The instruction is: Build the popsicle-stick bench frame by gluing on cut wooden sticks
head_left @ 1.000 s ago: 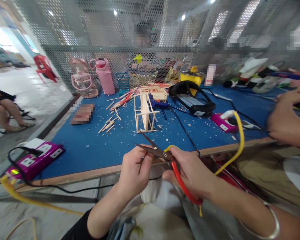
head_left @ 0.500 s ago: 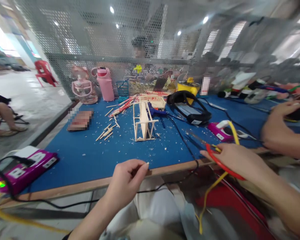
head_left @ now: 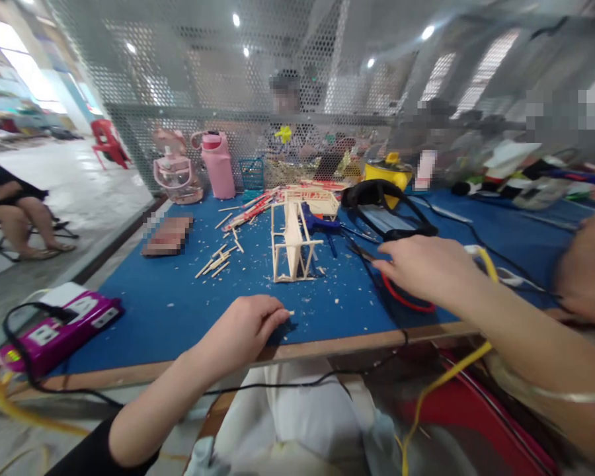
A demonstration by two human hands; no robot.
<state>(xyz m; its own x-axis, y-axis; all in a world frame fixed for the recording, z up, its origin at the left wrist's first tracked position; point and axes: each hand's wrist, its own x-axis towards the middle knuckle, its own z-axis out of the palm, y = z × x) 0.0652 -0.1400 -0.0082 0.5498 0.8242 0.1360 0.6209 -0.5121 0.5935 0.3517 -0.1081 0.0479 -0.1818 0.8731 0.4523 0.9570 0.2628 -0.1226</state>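
My left hand (head_left: pixel 250 327) is closed in a pinch just above the table's front edge. A tiny pale wood piece (head_left: pixel 291 313) shows at its fingertips. Over on the right, my right hand (head_left: pixel 419 264) is closed over a pair of red-handled scissors (head_left: pixel 407 299) low over the blue tabletop. Their dark blades point left, and the fingers cover the middle. Between and beyond my hands stands a frame of thin wooden sticks (head_left: pixel 292 248). Several short wooden sticks (head_left: pixel 213 261) lie to its left.
Behind the frame are a blue glue gun (head_left: pixel 322 223), a black head-strap device (head_left: pixel 391 208) and a yellow pot (head_left: pixel 399 177). A pink bottle (head_left: pixel 218 165) stands at the back left. A purple power strip (head_left: pixel 59 330) sits front left. Another person's hand (head_left: pixel 588 271) is at right.
My right hand has moved left and forward with the scissors, down to the tabletop. My left hand has shifted slightly forward over the table, still pinching the wood piece. The view has turned slightly left.
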